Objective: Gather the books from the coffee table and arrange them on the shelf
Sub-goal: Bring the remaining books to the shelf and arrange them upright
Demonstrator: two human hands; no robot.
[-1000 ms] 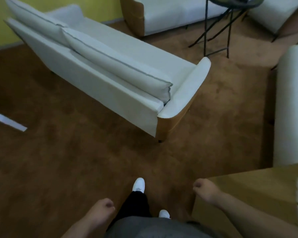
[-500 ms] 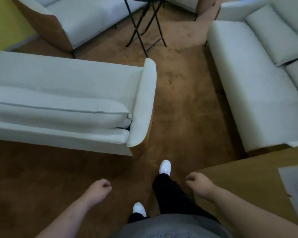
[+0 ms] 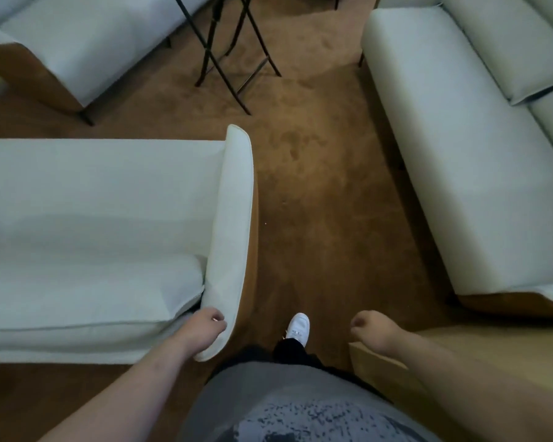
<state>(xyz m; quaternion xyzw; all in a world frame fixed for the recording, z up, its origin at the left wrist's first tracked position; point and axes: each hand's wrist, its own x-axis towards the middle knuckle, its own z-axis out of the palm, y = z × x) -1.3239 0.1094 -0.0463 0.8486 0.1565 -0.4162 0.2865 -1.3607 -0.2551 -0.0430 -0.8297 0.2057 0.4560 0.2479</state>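
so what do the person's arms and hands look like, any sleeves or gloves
No gloves on the left hand or right hand, and no watch, bracelet or ring visible. The left arm and right arm are bare to the frame edge, no sleeves showing. The grey top has a dark speckled print.

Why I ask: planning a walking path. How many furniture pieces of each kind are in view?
White upholstered sofas: 3
Black metal-legged table: 1
Light wooden table: 1
Total: 5
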